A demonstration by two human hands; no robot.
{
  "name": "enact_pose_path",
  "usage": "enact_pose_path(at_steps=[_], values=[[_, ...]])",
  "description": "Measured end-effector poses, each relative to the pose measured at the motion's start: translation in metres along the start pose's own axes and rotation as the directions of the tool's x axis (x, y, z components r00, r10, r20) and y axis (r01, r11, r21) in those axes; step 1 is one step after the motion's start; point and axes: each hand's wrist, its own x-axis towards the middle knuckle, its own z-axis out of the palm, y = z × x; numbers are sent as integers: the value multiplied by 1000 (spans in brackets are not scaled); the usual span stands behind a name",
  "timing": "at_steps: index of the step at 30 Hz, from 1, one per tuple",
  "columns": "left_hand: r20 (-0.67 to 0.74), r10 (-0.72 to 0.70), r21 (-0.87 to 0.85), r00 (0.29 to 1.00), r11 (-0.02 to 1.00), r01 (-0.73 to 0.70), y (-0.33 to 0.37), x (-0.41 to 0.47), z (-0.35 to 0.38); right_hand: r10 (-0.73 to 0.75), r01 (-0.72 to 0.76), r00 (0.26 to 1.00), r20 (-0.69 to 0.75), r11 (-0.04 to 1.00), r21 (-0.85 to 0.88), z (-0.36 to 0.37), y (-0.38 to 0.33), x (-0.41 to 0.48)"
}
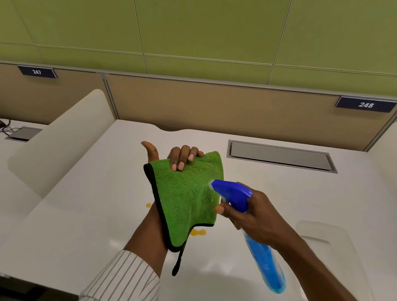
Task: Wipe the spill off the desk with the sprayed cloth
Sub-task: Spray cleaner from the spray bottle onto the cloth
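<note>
My left hand [181, 158] holds a green microfibre cloth [187, 200] with a black edge, draped over the palm above the white desk [90, 221]. The fingers curl over the cloth's top edge and the thumb sticks up. My right hand [252, 218] grips a spray bottle [264, 260] of blue liquid. Its blue nozzle [230, 191] points at the cloth from the right, almost touching it. An orange-yellow spill [198, 232] lies on the desk just under the cloth. A smaller drop [148, 205] sits to its left, and part of the spill is hidden by the cloth.
A grey cable hatch [280, 157] is set into the desk at the back right. A white divider [58, 144] separates this desk from the left one, where cables and another hatch [23, 133] lie. Tan partition panels carry labels 247 and 248 [365, 104]. The desk's near edge runs bottom left.
</note>
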Motion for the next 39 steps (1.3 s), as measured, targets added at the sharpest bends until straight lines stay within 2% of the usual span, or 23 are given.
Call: enact_pose_path(at_steps=[1, 2, 4, 9, 12, 15, 26, 31, 39], values=[[115, 24, -1, 993, 1000, -24, -5, -4, 1, 0, 0, 1000, -9, 1000, -20, -1, 1, -1], [159, 51, -4, 986, 999, -51, -11, -9, -4, 3, -3, 1000, -20, 1000, -23, -2, 4, -1], [172, -2, 32, 985, 999, -4, -16, -18, -6, 29, -27, 998, -51, 999, 39, -5, 7, -3], [261, -95, -60, 961, 992, 114, -20, -18, -7, 94, -41, 978, -188, 963, 268, -26, 26, 1], [302, -123, -103, 945, 982, 161, -22, -25, -10, 116, -16, 952, -282, 942, 334, -44, 43, 9], [299, -93, -98, 950, 987, 127, -24, -34, -12, 146, -11, 924, -355, 935, 355, -60, 65, 19], [173, -101, -149, 980, 981, 127, -34, -68, -26, 299, -174, 801, -518, 945, 276, -87, 148, 36], [101, -115, -151, 988, 980, 130, -38, -73, -28, 326, -203, 779, -535, 939, 276, -87, 166, 33], [70, -119, -144, 990, 981, 128, -40, -76, -21, 388, -261, 720, -575, 920, 294, -79, 176, 35]])
